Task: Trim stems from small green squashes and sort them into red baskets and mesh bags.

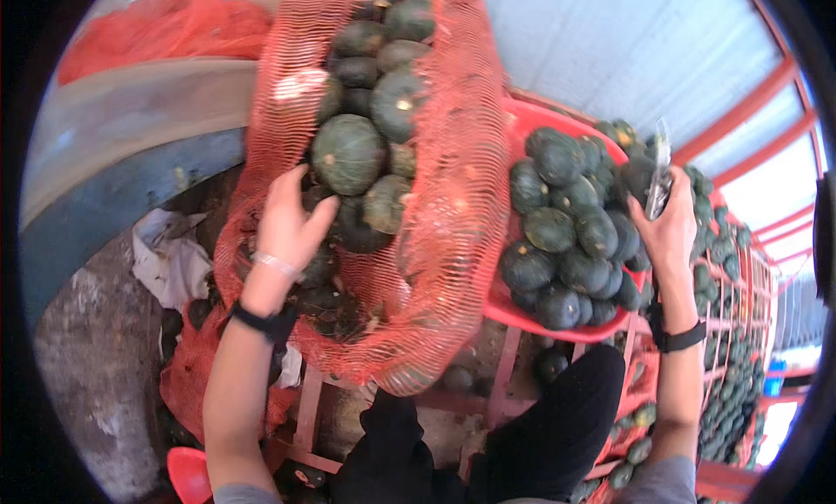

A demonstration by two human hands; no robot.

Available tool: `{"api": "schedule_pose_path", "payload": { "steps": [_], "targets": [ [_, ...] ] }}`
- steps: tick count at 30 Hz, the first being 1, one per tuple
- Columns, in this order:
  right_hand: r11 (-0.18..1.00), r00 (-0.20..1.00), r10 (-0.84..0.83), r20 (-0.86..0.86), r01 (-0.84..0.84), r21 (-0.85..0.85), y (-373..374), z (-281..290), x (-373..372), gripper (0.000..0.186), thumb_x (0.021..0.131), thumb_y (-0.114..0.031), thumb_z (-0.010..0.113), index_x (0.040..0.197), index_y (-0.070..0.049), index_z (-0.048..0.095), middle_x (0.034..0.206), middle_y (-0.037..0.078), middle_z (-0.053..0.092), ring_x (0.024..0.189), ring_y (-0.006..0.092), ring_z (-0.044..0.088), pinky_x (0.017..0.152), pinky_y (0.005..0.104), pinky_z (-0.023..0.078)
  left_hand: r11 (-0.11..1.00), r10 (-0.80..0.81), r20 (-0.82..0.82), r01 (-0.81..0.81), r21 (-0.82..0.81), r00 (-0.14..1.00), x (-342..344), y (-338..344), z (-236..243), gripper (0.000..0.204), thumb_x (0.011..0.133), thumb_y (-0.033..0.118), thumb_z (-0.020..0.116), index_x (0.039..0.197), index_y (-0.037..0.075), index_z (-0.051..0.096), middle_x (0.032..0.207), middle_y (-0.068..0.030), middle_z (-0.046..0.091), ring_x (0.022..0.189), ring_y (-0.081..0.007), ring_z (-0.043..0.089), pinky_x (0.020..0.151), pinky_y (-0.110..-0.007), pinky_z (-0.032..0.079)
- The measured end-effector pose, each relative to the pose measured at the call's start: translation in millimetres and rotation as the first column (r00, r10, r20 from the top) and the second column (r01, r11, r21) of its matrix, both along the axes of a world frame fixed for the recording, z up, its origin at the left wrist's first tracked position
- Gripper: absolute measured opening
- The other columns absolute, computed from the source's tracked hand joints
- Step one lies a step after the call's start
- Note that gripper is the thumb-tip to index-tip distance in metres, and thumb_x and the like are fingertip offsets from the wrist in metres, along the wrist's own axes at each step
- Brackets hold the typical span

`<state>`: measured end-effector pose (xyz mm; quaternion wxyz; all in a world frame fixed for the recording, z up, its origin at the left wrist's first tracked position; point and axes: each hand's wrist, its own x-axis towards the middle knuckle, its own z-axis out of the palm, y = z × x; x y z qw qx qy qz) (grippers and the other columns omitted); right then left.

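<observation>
A red mesh sack point(466, 217) lies open along its top, with several dark green squash inside. My left hand point(292, 221) reaches into it with thumb and fingers apart, beside a round, striped green squash point(348, 154). Some of its fingertips are hidden, and no firm grip on the squash shows. On the right, my right hand point(670, 230) is closed around a shiny, silvery, narrow thing point(660, 178), too blurred to name. Against its thumb side is a dark squash point(638, 175); I cannot tell whether the hand holds that too. Beside it, a red tub point(496, 305) is heaped with squash.
Red metal bars point(505, 365) run beneath the sack and tub. Many more squash point(727, 391) are piled behind a red lattice at right. A pale panel wall point(610, 51) stands behind. Left are a curved blue-grey edge point(131, 191), white cloth point(170, 260) and red netting point(165, 34).
</observation>
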<state>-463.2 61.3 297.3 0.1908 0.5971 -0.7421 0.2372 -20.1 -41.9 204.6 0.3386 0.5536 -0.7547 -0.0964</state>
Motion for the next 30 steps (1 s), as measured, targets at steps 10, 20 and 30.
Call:
{"api": "schedule_pose_path", "payload": {
  "steps": [10, 20, 30],
  "targets": [
    [0.972, 0.977, 0.066, 0.205, -0.109, 0.206, -7.7, -17.7, 9.5, 0.046, 0.070, -0.003, 0.060, 0.114, -0.003, 0.045, 0.094, 0.020, 0.060, 0.083, 0.0387, 0.060, 0.076, 0.0409, 0.048, 0.999, 0.017, -0.456, 0.001, 0.039, 0.890, -30.1, -30.8, -9.9, 0.093, 0.059, 0.030, 0.080, 0.132, -0.001, 0.032, 0.124, -0.0218, 0.046, 0.117, -0.0310, 0.046, 0.100, -0.042, 0.038],
    [0.759, -0.033, 0.027, 0.999, -0.650, -0.042, 26.4, -11.6, 148.4, 0.057, 0.071, -0.010, 0.077, 0.114, -0.001, 0.041, 0.112, 0.011, 0.055, 0.097, 0.0178, 0.057, 0.081, 0.0322, 0.049, 0.746, 0.410, -0.900, 0.622, 0.237, -0.149, -32.8, 62.1, 33.2, 0.039, 0.091, 0.037, 0.041, 0.108, 0.006, 0.059, 0.106, -0.0096, 0.063, 0.097, -0.0234, 0.060, 0.090, -0.039, 0.047],
    [0.980, -0.037, -0.100, 0.994, -0.177, 0.092, 145.1, -54.4, -20.2, 0.073, 0.079, -0.054, 0.062, 0.129, -0.005, 0.042, 0.110, 0.008, 0.057, 0.091, 0.0225, 0.058, 0.081, 0.0366, 0.049, 0.909, -0.299, -0.214, 0.346, 0.232, 0.930, -70.7, 34.3, 44.6, 0.038, 0.083, 0.031, 0.058, 0.097, -0.004, 0.060, 0.094, -0.0202, 0.063, 0.091, -0.0325, 0.060, 0.082, -0.039, 0.048]
  ]
}}
